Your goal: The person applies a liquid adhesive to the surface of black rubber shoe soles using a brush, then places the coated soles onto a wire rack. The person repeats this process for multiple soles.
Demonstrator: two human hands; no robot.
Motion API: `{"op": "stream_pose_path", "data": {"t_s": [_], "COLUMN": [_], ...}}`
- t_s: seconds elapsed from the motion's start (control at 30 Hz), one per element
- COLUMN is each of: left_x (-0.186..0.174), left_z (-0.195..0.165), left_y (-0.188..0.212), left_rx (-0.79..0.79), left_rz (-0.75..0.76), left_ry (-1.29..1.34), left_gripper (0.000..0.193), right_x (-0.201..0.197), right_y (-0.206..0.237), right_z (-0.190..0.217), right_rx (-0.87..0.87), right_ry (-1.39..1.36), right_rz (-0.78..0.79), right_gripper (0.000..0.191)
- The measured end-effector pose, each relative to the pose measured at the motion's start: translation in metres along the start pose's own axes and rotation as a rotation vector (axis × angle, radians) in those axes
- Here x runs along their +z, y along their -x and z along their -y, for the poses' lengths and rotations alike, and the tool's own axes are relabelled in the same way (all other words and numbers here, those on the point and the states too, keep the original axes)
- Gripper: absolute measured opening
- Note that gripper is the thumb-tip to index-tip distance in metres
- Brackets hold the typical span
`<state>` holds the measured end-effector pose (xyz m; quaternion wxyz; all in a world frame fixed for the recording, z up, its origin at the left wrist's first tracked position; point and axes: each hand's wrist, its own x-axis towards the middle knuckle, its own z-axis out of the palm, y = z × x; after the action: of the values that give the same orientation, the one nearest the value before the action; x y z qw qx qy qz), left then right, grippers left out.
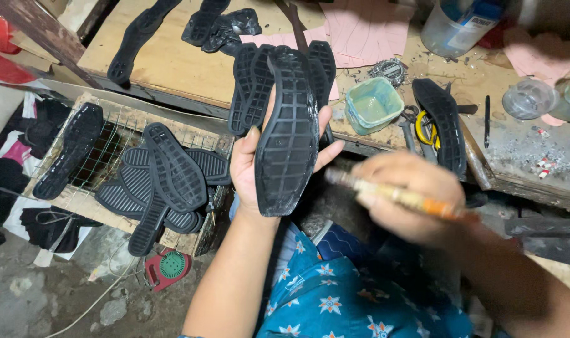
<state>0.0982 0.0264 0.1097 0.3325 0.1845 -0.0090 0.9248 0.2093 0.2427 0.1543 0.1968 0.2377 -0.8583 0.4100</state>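
My left hand [250,166] holds up a black rubber shoe sole [288,134], tread side toward me, its surface shiny. My right hand [404,197], blurred with motion, grips a brush with a pale and orange handle [394,194] just to the right of the sole. Whether the brush tip touches the sole I cannot tell. Behind the held sole, a few more black soles [250,84] lie stacked on the wooden bench [172,62].
A wire-mesh rack [125,128] at the left carries several black soles [166,172]. A green pot [372,103], another sole [441,122], a black pen [486,119], pink paper sheets [360,28] and plastic jars [454,25] sit on the bench. A small red fan [169,268] lies on the floor.
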Motion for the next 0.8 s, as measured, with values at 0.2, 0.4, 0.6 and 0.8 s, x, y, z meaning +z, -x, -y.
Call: {"op": "stream_pose_path", "data": {"t_s": [0.2, 0.4, 0.6, 0.8], "left_x": [0.015, 0.024, 0.019, 0.022], "left_z": [0.004, 0.008, 0.013, 0.019], "left_y": [0.02, 0.024, 0.029, 0.032], "left_rx": [0.061, 0.081, 0.08, 0.068], "left_rz": [0.043, -0.031, -0.09, -0.096], "left_ry": [0.014, -0.012, 0.027, 0.04], "left_gripper": [0.075, 0.072, 0.066, 0.063], "right_x": [-0.042, -0.024, -0.009, -0.031], "right_y": [-0.054, -0.053, -0.043, -0.042], "right_z": [-0.128, -0.213, -0.229, -0.197], "right_rx": [0.37, 0.442, 0.325, 0.322], "right_ry": [0.124, 0.469, 0.58, 0.507], "right_rz": [-0.087, 0.007, 0.019, -0.103], "right_gripper": [0.018, 0.044, 0.025, 0.024]}}
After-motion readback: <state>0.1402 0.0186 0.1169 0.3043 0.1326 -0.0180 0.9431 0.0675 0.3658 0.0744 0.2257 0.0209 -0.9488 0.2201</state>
